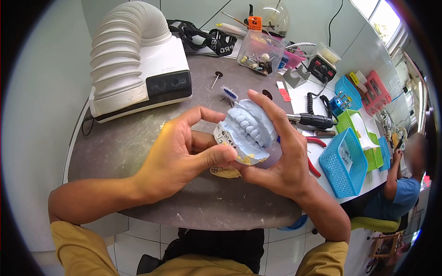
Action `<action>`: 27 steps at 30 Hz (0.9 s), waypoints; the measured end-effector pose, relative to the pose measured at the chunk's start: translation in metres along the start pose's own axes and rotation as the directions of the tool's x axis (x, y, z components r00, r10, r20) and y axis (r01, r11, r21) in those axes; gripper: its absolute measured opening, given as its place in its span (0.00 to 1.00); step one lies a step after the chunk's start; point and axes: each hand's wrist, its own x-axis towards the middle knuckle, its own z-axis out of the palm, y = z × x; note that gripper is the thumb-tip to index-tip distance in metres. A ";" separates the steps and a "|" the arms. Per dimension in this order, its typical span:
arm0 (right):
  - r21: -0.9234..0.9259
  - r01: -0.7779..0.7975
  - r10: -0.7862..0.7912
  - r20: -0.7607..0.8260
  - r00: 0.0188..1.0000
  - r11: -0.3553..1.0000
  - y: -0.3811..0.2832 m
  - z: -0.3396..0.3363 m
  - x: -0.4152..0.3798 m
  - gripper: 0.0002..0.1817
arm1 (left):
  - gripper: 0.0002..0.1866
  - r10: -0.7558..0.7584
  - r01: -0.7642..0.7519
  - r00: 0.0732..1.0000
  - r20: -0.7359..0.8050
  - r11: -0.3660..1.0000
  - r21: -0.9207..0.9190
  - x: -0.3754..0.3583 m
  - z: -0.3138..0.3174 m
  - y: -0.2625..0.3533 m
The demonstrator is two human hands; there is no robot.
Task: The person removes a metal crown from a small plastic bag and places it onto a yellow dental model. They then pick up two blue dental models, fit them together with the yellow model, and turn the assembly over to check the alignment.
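A pale blue plaster dental cast (pixel 248 133) is held up between my two hands, its row of teeth facing the camera. Handwriting and yellow patches mark its near side. My left hand (pixel 184 152) grips the cast's left edge, thumb pressed on the front. Around the right and lower edges curl the fingers of my right hand (pixel 285 152). Below the cast, a yellowish plaster piece (pixel 225 172) rests on the grey table (pixel 138 156), partly covered by my hands. A small blue-bristled brush (pixel 229 93) lies just behind the cast.
At the left stands a white unit with a ribbed hose (pixel 117 55). A handpiece (pixel 313 120), red-handled pliers (pixel 314 168) and a blue basket (pixel 344 163) are on the right. A clear box of small bits (pixel 260 53) sits behind. Another person (pixel 400 184) sits far right.
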 end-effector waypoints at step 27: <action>-0.024 -0.029 0.031 0.099 0.995 0.999 -0.013 -0.008 0.005 0.41 | 0.44 0.634 -0.573 0.668 0.388 0.106 0.813 0.007 -0.010 0.010</action>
